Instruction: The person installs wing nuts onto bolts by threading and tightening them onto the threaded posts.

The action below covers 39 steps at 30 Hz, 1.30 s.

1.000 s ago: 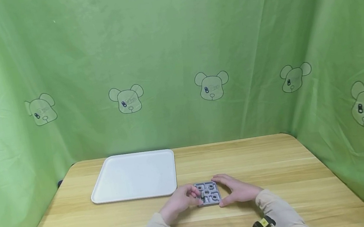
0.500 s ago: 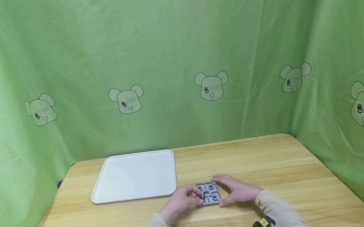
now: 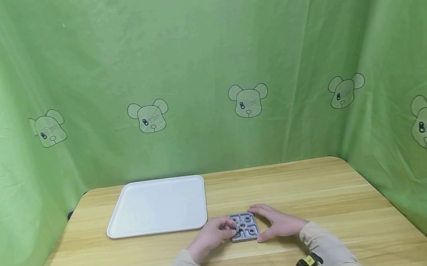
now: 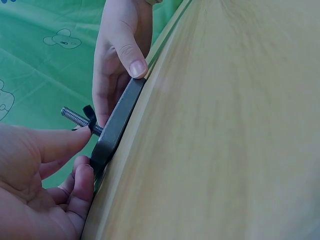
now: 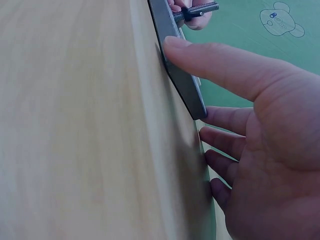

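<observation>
A square grey metal plate [image 3: 246,234] with round holes and raised ribs lies flat on the table between my hands. Out of its left part rises a threaded bolt [image 4: 73,116], carrying a small dark wing nut [image 4: 89,113] partway down. My left hand [image 3: 211,236] pinches at the wing nut with its thumb, and its lower fingers curl beside the plate's edge; the far side of the nut is hidden. From the other side, my right hand [image 3: 280,224] holds the plate, thumb at the near corner and fingers at the far one.
A white rectangular tray [image 3: 156,206] lies at the back left of the wooden table [image 3: 308,183]. Green cloth [image 3: 193,53] with bear prints hangs behind the table and along both sides.
The left thumb and fingertips have shifted slightly around the bolt, with the thumb now a little farther from the plate's near edge. The right hand and the plate stay where they were.
</observation>
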### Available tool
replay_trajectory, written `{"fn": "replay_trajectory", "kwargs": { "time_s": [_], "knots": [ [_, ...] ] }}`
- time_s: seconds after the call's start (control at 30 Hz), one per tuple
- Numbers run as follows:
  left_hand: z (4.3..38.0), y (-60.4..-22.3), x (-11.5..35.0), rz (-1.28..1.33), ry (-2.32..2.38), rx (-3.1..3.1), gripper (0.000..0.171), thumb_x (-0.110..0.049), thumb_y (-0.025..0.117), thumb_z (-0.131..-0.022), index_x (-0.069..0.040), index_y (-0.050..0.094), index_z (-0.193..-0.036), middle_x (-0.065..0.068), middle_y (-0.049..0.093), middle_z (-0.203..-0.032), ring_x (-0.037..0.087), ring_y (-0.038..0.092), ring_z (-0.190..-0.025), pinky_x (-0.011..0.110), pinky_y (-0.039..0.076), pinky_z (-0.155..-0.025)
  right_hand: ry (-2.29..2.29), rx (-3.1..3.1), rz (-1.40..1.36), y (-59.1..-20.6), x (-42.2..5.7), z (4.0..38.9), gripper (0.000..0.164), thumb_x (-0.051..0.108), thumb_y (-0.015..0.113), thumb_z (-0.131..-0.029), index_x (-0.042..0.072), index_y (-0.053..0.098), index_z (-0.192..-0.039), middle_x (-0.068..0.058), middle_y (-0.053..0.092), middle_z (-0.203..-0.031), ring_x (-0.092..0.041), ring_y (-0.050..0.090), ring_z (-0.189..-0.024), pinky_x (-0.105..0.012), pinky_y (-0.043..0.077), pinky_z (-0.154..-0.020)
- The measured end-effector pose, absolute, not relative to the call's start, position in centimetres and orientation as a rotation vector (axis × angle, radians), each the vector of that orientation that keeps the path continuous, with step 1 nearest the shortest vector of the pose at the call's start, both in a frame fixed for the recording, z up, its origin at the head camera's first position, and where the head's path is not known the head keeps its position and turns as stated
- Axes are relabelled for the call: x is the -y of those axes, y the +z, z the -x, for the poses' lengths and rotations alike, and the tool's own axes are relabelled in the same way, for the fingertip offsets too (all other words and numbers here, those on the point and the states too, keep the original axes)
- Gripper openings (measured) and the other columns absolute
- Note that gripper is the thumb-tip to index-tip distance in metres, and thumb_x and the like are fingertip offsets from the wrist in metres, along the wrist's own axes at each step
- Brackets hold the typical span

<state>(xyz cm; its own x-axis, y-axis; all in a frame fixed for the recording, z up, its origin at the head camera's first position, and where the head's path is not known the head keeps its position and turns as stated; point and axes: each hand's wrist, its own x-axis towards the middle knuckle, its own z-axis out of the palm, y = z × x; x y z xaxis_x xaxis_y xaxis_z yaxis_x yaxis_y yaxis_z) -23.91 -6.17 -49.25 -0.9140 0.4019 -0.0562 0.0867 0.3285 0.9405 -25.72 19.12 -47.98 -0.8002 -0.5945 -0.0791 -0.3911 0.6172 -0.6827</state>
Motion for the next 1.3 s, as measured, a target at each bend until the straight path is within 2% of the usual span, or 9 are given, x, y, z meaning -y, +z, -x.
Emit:
{"fn": "replay_trajectory", "kwargs": {
  "time_s": [0.3,0.53,0.7,0.87,1.03,1.3],
  "knots": [
    [23.83,-49.34,6.24,-0.413,1.583,-2.356,0.016,-0.011,0.065,-0.088,-0.009,0.071,-0.104,0.002,0.060,-0.088,0.013,0.051,-0.075,0.024,0.044,-0.060,-0.945,-2.563,0.816,-47.98,-19.20,25.59,0.094,0.037,0.079,-0.075,0.000,0.033,-0.148,-0.027,0.025,-0.155,-0.051,0.024,-0.141,-0.071,0.019,-0.110],
    [23.75,-49.24,6.23,-0.393,1.613,-2.334,0.018,-0.010,0.065,-0.088,-0.010,0.068,-0.105,0.000,0.058,-0.083,0.013,0.051,-0.073,0.024,0.044,-0.060,-0.955,-2.553,0.822,-47.93,-19.15,25.55,0.094,0.037,0.079,-0.075,0.000,0.033,-0.148,-0.027,0.025,-0.156,-0.050,0.025,-0.142,-0.070,0.018,-0.110],
    [23.70,-49.14,6.25,-0.349,1.674,-2.275,0.022,-0.008,0.068,-0.085,-0.006,0.063,-0.106,0.001,0.056,-0.083,0.013,0.050,-0.072,0.023,0.042,-0.059,-0.954,-2.554,0.836,-47.90,-19.16,25.57,0.094,0.037,0.079,-0.075,-0.001,0.032,-0.148,-0.028,0.025,-0.155,-0.051,0.025,-0.141,-0.070,0.019,-0.110],
    [23.77,-49.18,6.28,-0.322,1.708,-2.243,0.025,-0.005,0.073,-0.079,-0.003,0.058,-0.099,0.002,0.056,-0.084,0.015,0.050,-0.075,0.024,0.042,-0.063,-0.954,-2.560,0.860,-47.91,-19.22,25.60,0.094,0.036,0.078,-0.075,-0.003,0.031,-0.148,-0.029,0.025,-0.154,-0.052,0.025,-0.141,-0.070,0.019,-0.110],
    [23.84,-49.20,6.27,-0.350,1.669,-2.285,0.024,-0.006,0.076,-0.075,-0.003,0.059,-0.093,0.001,0.057,-0.082,0.016,0.051,-0.076,0.027,0.041,-0.067,-0.944,-2.565,0.851,-48.10,-19.28,25.70,0.095,0.037,0.078,-0.075,-0.002,0.032,-0.148,-0.028,0.025,-0.155,-0.051,0.025,-0.141,-0.069,0.019,-0.111],
    [24.04,-49.28,6.23,-0.397,1.679,-2.263,0.024,-0.005,0.076,-0.075,-0.003,0.063,-0.095,0.000,0.055,-0.083,0.015,0.050,-0.079,0.026,0.040,-0.071,-0.950,-2.561,0.841,-48.09,-19.31,25.74,0.095,0.037,0.079,-0.075,-0.001,0.031,-0.148,-0.028,0.025,-0.155,-0.051,0.024,-0.141,-0.070,0.018,-0.111]
  ]
}}
